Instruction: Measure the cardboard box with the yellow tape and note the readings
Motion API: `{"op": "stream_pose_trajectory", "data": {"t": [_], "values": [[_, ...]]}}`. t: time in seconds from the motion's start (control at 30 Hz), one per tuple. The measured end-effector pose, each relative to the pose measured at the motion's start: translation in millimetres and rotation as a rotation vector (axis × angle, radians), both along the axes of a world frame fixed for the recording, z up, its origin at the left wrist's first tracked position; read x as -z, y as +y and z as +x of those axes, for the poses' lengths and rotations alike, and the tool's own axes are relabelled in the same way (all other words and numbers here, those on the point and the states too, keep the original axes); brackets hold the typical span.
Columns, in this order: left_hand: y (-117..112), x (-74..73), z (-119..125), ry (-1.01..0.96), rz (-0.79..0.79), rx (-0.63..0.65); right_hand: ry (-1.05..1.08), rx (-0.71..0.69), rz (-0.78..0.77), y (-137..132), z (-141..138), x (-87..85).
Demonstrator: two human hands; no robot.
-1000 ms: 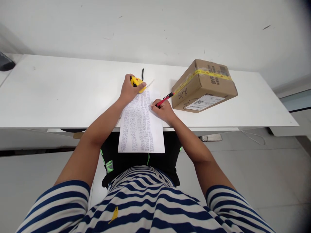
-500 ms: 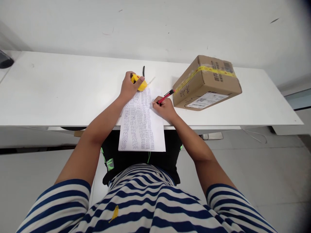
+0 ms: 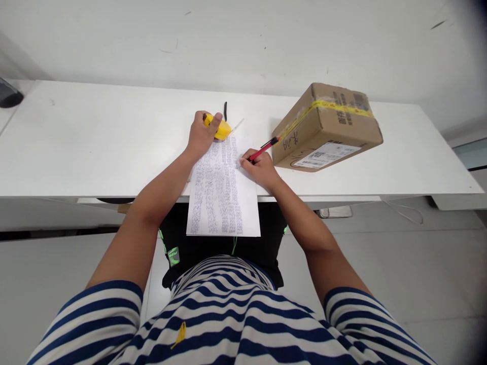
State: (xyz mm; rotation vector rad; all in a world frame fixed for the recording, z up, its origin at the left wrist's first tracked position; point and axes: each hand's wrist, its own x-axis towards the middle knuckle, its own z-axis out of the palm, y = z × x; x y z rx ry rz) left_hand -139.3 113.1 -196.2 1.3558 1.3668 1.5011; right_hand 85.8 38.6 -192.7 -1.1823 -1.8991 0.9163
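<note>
My left hand [image 3: 201,133] is closed around a yellow tape measure [image 3: 221,130] at the top of a written sheet of paper [image 3: 249,213]. A thin pale strip [image 3: 238,125] sticks out from the tape measure toward the upper right. Between the fingers of my right hand [image 3: 262,168] is a red pen [image 3: 262,151] with a black clip end, tilted up to the right. That hand rests at the sheet's right side; its fingers hide the pen's tip. Columns of dense blue handwriting cover much of the paper, whose lower part hangs over the table edge above my lap.
A taped cardboard box [image 3: 331,126] with a white label stands just right of my right hand on the white table [image 3: 95,147]. Behind the tape measure lies a small black strap-like piece [image 3: 225,111]. A dark rounded object [image 3: 9,94] is at the far left.
The view has shifted slightly. My left thumb has moved a little up over the tape measure, and the pen leans slightly differently in my right hand. Both holds are kept.
</note>
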Motion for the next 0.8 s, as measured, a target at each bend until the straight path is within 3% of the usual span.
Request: {"op": "stream_pose_trajectory", "data": {"t": [0.13, 0.23, 0.37, 0.47, 0.63, 0.8], "values": [[-4.3, -4.4, -0.5, 0.043, -0.005, -0.023, 0.016, 0.116, 0.290, 0.0, -1.6, 9.3], [-11.6, -10.2, -3.6, 0.100, 0.012, -0.030, -0.130, 0.096, 0.414, -0.6, -4.8, 14.9], [-23.7, -17.0, -4.9, 0.199, 0.028, 0.000, -0.167, 0.105, 0.431, 3.7, -9.4, 18.5], [-33.2, -18.3, 2.1, 0.196, 0.073, 0.120, -0.014, 0.094, 0.406, 11.1, -14.5, 17.7], [-47.5, -16.5, 16.2, 0.150, 0.145, 0.294, 0.083, -0.073, 0.374, 17.8, -27.9, 11.9], [-58.3, -16.8, 17.4, 0.166, 0.145, 0.432, 0.126, -0.024, 0.365, 13.5, -31.0, 12.7]]}}
